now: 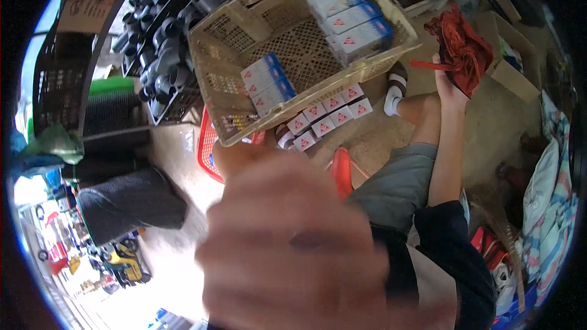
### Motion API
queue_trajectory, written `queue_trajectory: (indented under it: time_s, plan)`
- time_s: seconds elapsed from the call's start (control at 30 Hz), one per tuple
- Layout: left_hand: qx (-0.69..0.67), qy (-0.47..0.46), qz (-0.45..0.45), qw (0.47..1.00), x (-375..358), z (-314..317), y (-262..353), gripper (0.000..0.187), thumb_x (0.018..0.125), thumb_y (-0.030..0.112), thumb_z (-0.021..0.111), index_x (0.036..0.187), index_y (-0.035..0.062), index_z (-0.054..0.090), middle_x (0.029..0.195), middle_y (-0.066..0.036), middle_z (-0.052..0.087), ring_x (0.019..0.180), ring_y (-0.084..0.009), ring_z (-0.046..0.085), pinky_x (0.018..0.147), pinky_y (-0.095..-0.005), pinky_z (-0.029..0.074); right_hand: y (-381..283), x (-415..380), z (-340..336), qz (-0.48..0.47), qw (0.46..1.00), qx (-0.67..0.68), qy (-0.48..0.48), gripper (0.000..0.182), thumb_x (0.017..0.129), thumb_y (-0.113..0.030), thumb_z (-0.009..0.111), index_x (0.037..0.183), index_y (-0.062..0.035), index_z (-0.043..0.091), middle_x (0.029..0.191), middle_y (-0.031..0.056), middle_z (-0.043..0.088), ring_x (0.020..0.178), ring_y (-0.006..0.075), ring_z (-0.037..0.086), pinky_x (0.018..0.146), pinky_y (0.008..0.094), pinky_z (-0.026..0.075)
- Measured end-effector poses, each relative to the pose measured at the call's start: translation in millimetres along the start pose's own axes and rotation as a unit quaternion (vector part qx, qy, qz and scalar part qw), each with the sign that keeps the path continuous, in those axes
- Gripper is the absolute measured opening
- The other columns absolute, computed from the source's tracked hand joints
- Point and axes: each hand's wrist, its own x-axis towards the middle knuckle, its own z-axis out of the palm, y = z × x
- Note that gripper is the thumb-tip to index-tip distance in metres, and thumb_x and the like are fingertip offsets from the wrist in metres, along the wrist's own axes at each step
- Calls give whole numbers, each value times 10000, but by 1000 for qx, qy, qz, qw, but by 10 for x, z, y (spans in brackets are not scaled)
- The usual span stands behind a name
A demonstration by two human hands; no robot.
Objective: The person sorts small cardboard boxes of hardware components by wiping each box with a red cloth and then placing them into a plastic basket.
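Very close to the camera, my left hand (287, 232) fills the lower middle; its fingers are smeared by motion, and whether it holds anything is hidden. My right hand (451, 88) reaches out at the right, its fingers closed on a crumpled red bag (460, 46) with a loose strip hanging to the left. Beyond my hands, a worn beige plastic crate (312, 105) stands tilted in view. White and blue boxes (348, 15) line its right side, and a smaller group of boxes (267, 84) sits near its left front corner. More small white boxes (333, 113) stand in rows below the crate's near edge.
A red basket (206, 146) is partly hidden behind the crate. Grey pipe fittings (165, 55) fill racks at the upper left. An opened cardboard box (520, 76) stands at the right. A dark mesh roll (131, 205) lies left, and a red plastic object (342, 174) is near my legs.
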Motion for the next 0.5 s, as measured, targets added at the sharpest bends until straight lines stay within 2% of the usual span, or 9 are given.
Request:
queue_trajectory:
  time_s: [0.03,0.07,0.1,0.13,0.2,0.27,0.37,0.43,0.5]
  plan:
    - [20,-8,15,1000,81,114,-139,289,845,126,646,1120,50,694,917,-109,690,721,-210,644,690,-316,527,-55,27,-169,43,992,73,-96,534,983,-341,588,1426,-60,487,1491,146,471,1384,339,414,1166,539,314]
    - [22,-32,-30,999,181,254,-368,300,867,120,649,1155,50,690,937,-115,692,734,-215,651,702,-322,531,-132,17,-235,56,985,111,-115,535,981,-346,588,1419,-55,489,1483,158,476,1368,357,426,1152,554,328]
    - [10,-66,-114,991,326,416,-628,311,889,114,652,1191,49,687,957,-121,693,747,-221,658,715,-328,536,-208,7,-299,70,977,148,-134,536,980,-351,588,1413,-50,491,1474,170,481,1353,376,438,1139,568,342]
    - [-42,-104,-254,961,462,591,-891,481,888,190,682,1339,48,595,1013,-159,679,838,-228,666,792,-347,533,-220,-39,-281,54,984,155,-71,546,976,-365,589,1405,-42,492,1463,185,488,1331,394,457,1125,583,356]
    - [143,-165,-160,963,391,984,-1813,534,875,268,712,1343,47,580,1090,-189,667,938,-296,678,829,-393,543,-241,-111,-213,27,987,154,-19,543,976,-369,581,1397,-37,494,1448,197,497,1308,410,476,1109,598,371]
    - [257,-280,-196,904,295,1245,-2370,535,848,295,733,1287,40,564,1223,-219,599,1094,-420,627,877,-517,528,-260,-158,-108,2,993,119,-3,514,986,-354,558,1393,-48,499,1441,186,504,1302,397,482,1097,594,383]
    - [310,-318,-257,859,281,1488,-2538,628,791,385,802,1258,27,581,1219,-209,590,1092,-418,625,917,-487,524,-298,-197,-105,-1,996,95,1,492,995,-356,532,1388,-62,507,1429,164,520,1297,379,491,1077,581,407]
    - [312,-320,-232,864,251,1533,-2618,656,755,413,826,1220,15,590,1206,-207,583,1087,-419,623,925,-487,522,-302,-201,-101,12,996,87,7,484,1005,-382,506,1378,-75,518,1406,147,546,1297,347,499,1053,567,430]
    - [318,-330,-209,864,240,1533,-2691,643,748,405,825,1193,2,596,1198,-206,577,1068,-421,625,923,-491,524,-301,-158,-70,-15,993,33,114,476,1000,-378,527,1370,-78,524,1394,139,558,1275,326,526,1051,525,453]
